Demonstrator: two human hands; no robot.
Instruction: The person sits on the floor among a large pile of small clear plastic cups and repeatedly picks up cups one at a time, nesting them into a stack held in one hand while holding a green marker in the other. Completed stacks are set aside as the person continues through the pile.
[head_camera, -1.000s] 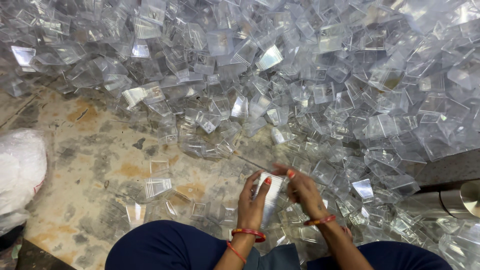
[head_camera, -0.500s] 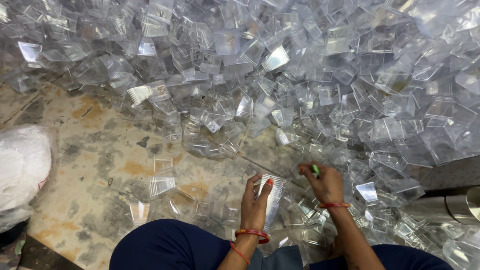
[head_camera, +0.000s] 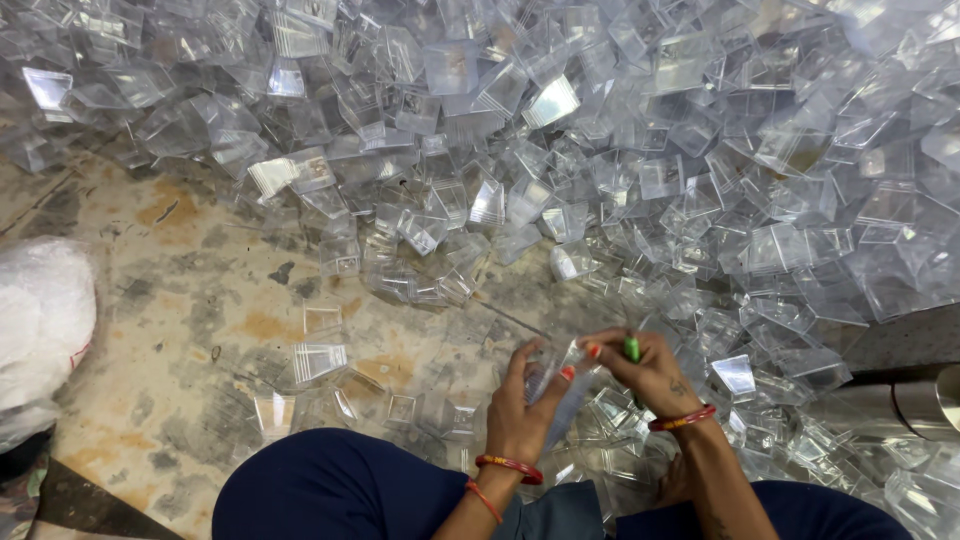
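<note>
Bright, even light – glare on plastic

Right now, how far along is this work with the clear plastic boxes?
Early, by the look of it. No finished stack shows. In hand: the left hand and right hand hold one clear box between them, a small green item in the right fingers. Left: a huge heap of clear boxes covering the floor.

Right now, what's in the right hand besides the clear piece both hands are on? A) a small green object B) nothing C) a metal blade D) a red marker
A: a small green object pokes up between the fingers of the right hand, while the left hand grips the clear plastic piece from the other side.
</note>
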